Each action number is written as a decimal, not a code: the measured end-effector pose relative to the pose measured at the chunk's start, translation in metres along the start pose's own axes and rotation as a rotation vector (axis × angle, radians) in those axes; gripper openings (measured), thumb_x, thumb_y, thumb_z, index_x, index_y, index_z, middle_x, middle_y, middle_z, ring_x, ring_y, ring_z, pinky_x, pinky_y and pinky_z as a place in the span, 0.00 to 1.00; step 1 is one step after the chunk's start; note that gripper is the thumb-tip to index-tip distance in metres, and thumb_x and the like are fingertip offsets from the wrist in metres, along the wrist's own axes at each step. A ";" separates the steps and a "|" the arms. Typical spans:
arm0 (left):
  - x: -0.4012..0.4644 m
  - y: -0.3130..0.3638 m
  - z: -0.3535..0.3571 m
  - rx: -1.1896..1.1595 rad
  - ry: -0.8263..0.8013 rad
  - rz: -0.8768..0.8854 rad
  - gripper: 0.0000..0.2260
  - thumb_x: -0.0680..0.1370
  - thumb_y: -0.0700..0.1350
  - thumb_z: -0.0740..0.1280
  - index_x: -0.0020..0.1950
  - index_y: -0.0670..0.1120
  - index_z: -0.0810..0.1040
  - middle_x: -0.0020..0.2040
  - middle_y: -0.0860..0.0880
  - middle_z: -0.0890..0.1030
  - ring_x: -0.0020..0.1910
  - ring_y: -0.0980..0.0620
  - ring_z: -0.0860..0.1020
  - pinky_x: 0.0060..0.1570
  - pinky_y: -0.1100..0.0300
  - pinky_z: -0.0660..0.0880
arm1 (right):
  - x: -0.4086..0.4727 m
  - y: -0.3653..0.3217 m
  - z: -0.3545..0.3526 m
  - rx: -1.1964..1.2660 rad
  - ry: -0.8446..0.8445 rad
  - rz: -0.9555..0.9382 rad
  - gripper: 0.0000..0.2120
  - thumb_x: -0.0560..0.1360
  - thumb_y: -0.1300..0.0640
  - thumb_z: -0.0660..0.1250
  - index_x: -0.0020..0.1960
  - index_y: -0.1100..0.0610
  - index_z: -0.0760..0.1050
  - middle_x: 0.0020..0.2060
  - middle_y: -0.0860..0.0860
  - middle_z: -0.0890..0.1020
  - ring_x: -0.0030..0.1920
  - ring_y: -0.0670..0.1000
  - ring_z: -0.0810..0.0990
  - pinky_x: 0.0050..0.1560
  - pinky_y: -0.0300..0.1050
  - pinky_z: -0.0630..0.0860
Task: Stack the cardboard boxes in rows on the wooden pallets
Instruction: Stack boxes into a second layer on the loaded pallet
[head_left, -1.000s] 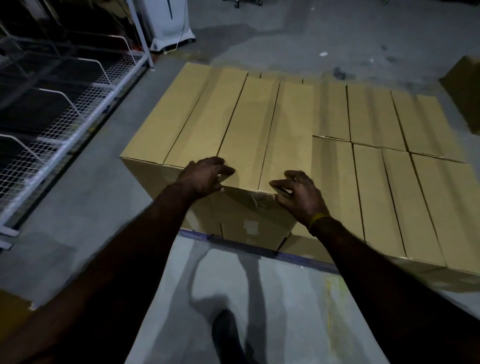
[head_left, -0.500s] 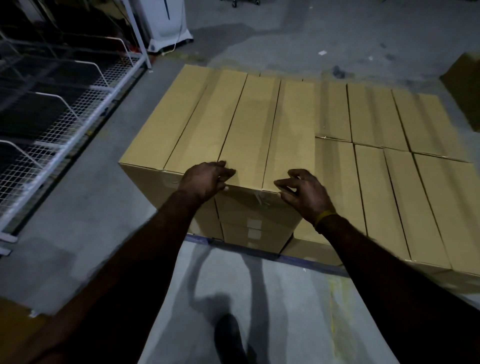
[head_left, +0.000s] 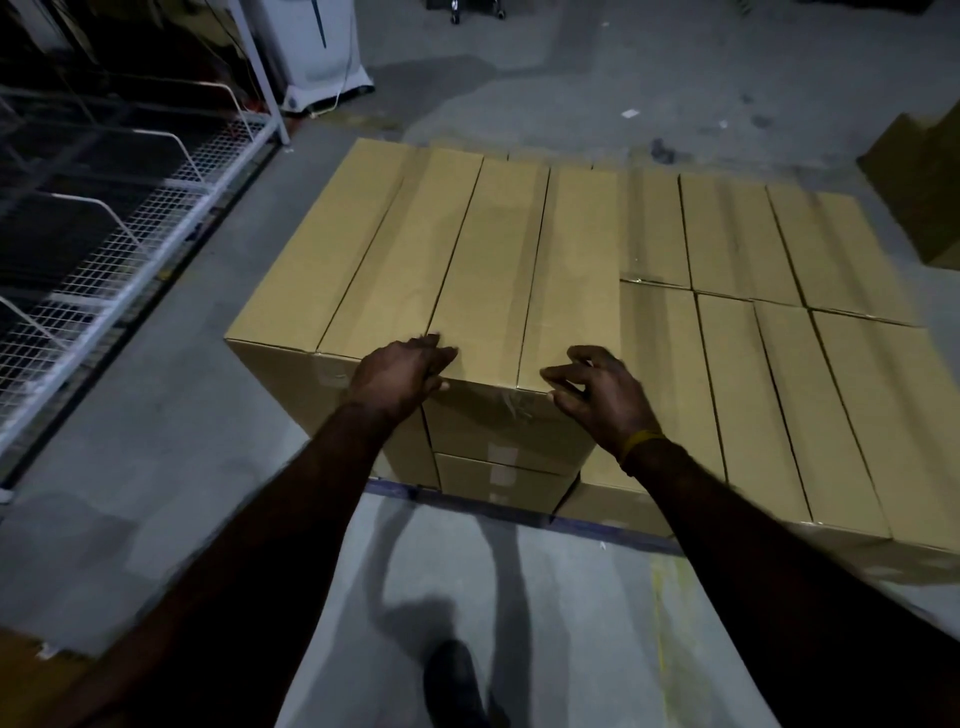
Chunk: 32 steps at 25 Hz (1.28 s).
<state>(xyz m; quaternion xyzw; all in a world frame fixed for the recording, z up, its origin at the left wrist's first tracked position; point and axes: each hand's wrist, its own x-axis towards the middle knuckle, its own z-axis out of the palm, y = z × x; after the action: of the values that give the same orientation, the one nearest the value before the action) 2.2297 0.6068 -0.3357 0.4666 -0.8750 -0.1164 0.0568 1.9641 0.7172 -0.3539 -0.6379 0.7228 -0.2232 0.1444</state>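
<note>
Concrete floor (head_left: 130, 467) carries the stacked boxes (head_left: 753, 364). Top box (head_left: 488, 260) runs lengthwise away from both hands. Left hand (head_left: 397, 376) rests on its near-left corner; right hand (head_left: 597, 397), fingers curled, holds nothing at its near-right corner.

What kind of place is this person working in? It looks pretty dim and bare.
Most likely a warehouse or stockroom. Long cardboard boxes are stacked in tidy rows low on a bare concrete floor, and a white wire-mesh storage rack runs along the left side.
</note>
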 end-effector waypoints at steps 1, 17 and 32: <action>0.001 -0.003 0.001 0.006 -0.007 -0.004 0.23 0.79 0.48 0.68 0.74 0.55 0.69 0.77 0.50 0.66 0.73 0.48 0.69 0.68 0.50 0.70 | 0.000 0.000 -0.001 0.001 0.000 0.000 0.16 0.75 0.51 0.71 0.63 0.46 0.79 0.67 0.51 0.72 0.66 0.52 0.71 0.62 0.58 0.74; -0.004 -0.003 -0.009 -0.019 -0.018 0.090 0.25 0.74 0.36 0.73 0.70 0.48 0.76 0.72 0.40 0.72 0.68 0.41 0.75 0.64 0.49 0.73 | 0.003 -0.033 -0.025 -0.108 -0.216 0.142 0.22 0.79 0.48 0.65 0.72 0.43 0.68 0.75 0.52 0.61 0.76 0.54 0.58 0.73 0.65 0.57; -0.024 0.307 -0.141 -0.012 -0.101 0.354 0.27 0.81 0.48 0.63 0.79 0.54 0.59 0.80 0.48 0.58 0.78 0.47 0.57 0.74 0.54 0.59 | -0.157 -0.036 -0.265 -0.060 0.024 0.584 0.28 0.79 0.46 0.63 0.77 0.40 0.58 0.77 0.50 0.57 0.78 0.53 0.52 0.75 0.63 0.49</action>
<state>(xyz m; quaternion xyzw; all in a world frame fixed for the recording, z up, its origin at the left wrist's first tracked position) 2.0255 0.7703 -0.1207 0.2985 -0.9444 -0.1334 0.0351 1.8872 0.9054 -0.1199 -0.4041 0.8838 -0.1582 0.1749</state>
